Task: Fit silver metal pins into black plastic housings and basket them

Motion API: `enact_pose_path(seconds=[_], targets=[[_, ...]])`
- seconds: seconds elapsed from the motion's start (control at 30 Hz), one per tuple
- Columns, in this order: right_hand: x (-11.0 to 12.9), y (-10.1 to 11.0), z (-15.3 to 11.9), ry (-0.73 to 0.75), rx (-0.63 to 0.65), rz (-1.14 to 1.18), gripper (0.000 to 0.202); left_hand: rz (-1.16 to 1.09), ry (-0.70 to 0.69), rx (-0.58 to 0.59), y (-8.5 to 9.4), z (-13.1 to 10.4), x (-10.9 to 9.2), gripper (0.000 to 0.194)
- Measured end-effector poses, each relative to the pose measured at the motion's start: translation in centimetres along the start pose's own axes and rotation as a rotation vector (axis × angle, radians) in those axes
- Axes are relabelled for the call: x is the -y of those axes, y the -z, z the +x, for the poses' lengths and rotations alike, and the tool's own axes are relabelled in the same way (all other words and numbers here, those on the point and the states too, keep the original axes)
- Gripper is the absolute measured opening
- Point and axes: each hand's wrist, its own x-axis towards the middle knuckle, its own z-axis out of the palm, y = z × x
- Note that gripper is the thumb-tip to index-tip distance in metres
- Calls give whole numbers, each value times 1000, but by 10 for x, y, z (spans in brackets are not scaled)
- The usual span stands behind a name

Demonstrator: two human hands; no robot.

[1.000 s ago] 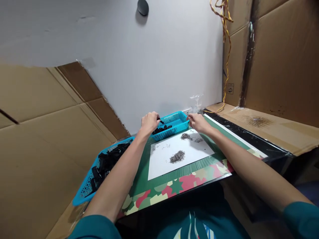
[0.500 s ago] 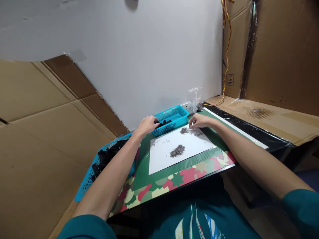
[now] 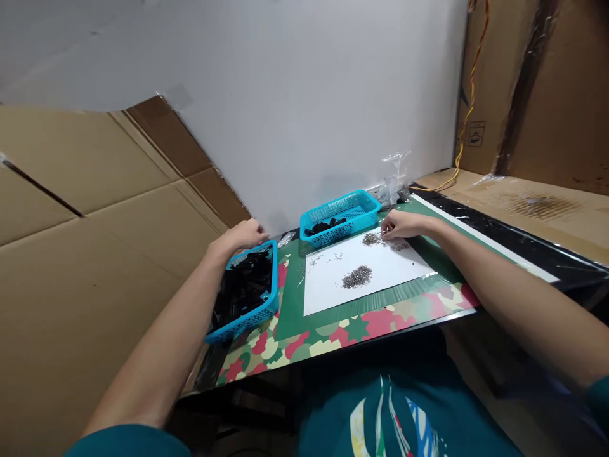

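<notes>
Left hand at far end of left blue basket, close to black pieces inside; fingers bent, cannot tell if holding any. Basket's long side runs near to far; left hand nearer. Right hand over far edge of white paper, fingertips beside small heap; too tiny to tell if pinching bit. Big heap nearer body. Basket rim stands between black pieces and paper. Second blue basket behind paper, between hands. Clear bag behind right hand.
</notes>
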Motion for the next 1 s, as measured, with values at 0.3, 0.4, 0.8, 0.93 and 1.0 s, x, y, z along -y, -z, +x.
enact_pose_path(seconds=[0.3,0.4,0.8,0.93,1.0], targets=[[0,-5,-1,-1,-59,57,14,94,53,233,-21,-32,58,37],[1,-3,-2,-10,-120,130,15,201,26,125,-35,-42,52,33],[16,9,-19,80,-151,373,25,367,106,14,-32,-68,47,20],[20,9,-22,133,-114,498,24,336,125,-40,-18,-76,47,21],[21,9,-23,133,-101,526,22,318,132,-70,-11,-80,47,23]])
